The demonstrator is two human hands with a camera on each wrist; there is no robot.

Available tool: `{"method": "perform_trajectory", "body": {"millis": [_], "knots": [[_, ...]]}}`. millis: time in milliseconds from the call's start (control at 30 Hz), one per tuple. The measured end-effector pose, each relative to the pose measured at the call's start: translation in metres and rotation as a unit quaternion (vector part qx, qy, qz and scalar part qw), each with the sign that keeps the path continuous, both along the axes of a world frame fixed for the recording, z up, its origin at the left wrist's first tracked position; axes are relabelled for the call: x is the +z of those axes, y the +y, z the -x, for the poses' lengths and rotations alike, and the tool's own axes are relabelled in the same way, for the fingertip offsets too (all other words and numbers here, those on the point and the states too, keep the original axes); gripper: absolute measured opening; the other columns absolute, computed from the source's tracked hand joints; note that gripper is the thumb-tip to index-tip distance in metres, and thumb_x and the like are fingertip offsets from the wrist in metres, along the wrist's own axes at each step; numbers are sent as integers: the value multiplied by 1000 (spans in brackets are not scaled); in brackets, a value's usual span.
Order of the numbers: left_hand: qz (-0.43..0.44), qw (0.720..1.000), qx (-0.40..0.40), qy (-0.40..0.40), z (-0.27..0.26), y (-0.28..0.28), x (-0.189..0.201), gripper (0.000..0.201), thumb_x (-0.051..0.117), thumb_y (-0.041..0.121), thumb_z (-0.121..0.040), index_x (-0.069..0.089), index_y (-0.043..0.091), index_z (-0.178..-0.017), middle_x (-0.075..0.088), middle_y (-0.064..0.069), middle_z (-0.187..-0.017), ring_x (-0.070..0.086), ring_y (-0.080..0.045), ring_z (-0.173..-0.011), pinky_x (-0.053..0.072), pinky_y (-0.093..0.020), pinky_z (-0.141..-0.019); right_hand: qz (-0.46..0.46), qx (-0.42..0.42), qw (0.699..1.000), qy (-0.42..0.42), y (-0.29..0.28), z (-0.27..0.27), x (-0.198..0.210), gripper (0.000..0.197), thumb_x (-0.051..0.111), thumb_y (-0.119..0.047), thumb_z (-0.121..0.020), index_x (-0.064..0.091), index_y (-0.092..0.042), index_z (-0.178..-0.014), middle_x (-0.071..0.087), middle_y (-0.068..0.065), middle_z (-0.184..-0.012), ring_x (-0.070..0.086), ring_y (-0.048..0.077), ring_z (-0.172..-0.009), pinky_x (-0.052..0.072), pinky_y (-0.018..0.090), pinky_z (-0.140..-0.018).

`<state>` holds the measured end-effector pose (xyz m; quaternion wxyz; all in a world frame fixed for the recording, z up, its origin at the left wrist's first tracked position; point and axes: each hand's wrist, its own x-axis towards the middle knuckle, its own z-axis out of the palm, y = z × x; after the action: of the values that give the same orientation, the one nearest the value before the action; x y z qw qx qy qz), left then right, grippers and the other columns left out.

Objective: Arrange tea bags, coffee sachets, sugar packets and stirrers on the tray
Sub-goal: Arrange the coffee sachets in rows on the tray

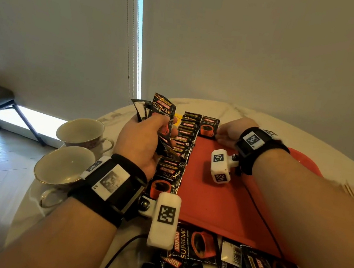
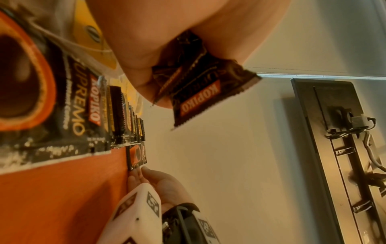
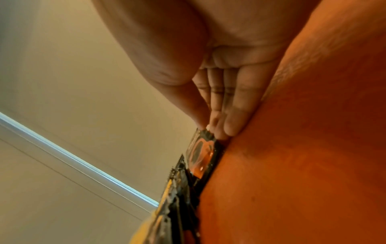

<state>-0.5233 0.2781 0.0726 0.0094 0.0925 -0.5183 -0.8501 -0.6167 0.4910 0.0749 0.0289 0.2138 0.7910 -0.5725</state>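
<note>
Black coffee sachet (image 1: pixel 208 127) at red tray (image 1: pixel 219 199) corner, right fingers (image 3: pixel 217 105) pinching its edge; left hand (image 1: pixel 145 136) clutches sachets.

Red tray (image 1: pixel 219 199) is lying flat on the desk. Black Kopiko sachets are lying overlapped in a row (image 1: pixel 182 139) along its left edge, w/ one sachet (image 1: pixel 208 127) lying flat at the far end, starting a 2nd column. A bunch (image 1: pixel 162 113) is sticking up, fanned, from the left hand's grip. A loose pile (image 1: pixel 220 266) is lying jumbled at the tray's near edge, partly off it.
</note>
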Motion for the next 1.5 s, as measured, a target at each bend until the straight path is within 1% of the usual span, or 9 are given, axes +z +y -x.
{"method": "perform_trajectory", "body": {"millis": [133,367,567,733,867,1000,1133,1333,1500], "knots": [[-6,1000,-24,-11,-2,0,1,28,65,15,-97,70,4,-123,77,-13,-87,69,-18,-60,57,-28,-53,43,4,999,21,6,-8,-4,8,65,-15,-93,68,-12,-99,75,10,-107,73,17,-80,61,33,-70],[17,998,-63,16,-9,4,2,25,70,7,-95,67,7,-120,78,-19,-93,74,-25,-69,60,-36,-63,174,149,968,101,-32,-71,29,23,73,-36,-90,70,-15,-98,72,-1,-86,67,15,-76,50,30,-68],[17,996,-78,32,-11,3,4,27,77,14,-91,72,6,-117,78,-18,-94,73,-30,-78,58,-41,-71,185,199,947,173,-44,-85,31,13,73,-8,-89,64,-7,-98,70,1,-72,64,12,-57,48,21,-49],[-16,998,-63,20,-7,1,7,34,78,18,-90,71,5,-121,78,-20,-104,76,-36,-82,60,-44,-71,246,160,941,165,-44,-79,25,13,70,-15,-91,63,-13,-81,64,2,-68,55,13,-59,46,25,-54],[-10,996,-86,27,-11,3,6,36,77,11,-88,70,-1,-121,77,-25,-105,76,-40,-87,60,-56,-85,302,105,937,141,-45,-76,23,12,64,-22,-93,68,-10,-95,58,2,-68,55,15,-59,47,28,-55],[13,997,-71,25,-8,0,2,46,81,10,-83,67,-1,-126,75,-26,-111,75,-35,-79,60,-40,-63,284,90,939,174,-48,-78,24,17,64,-29,-92,70,-13,-93,64,1,-74,59,15,-64,49,30,-59],[23,998,-63,20,-9,0,1,41,82,7,-82,69,2,-121,77,-23,-105,75,-39,-86,62,-47,-75,252,149,937,191,-45,-77,25,42,75,-47,-85,70,-12,-109,72,4,-91,67,20,-79,53,36,-73],[44,996,-54,47,-10,4,1,24,79,3,-85,70,9,-106,79,-14,-91,76,-30,-78,56,-34,-58,238,95,946,198,-52,-76,28,15,74,-23,-90,71,-9,-85,73,7,-86,71,23,-81,60,36,-69],[8,999,-45,12,-6,1,0,40,81,11,-85,67,4,-122,78,-21,-107,76,-38,-92,61,-44,-69,287,110,944,124,-46,-75,27,50,64,-61,-88,66,-11,-94,66,5,-79,64,18,-67,55,32,-61]]}}
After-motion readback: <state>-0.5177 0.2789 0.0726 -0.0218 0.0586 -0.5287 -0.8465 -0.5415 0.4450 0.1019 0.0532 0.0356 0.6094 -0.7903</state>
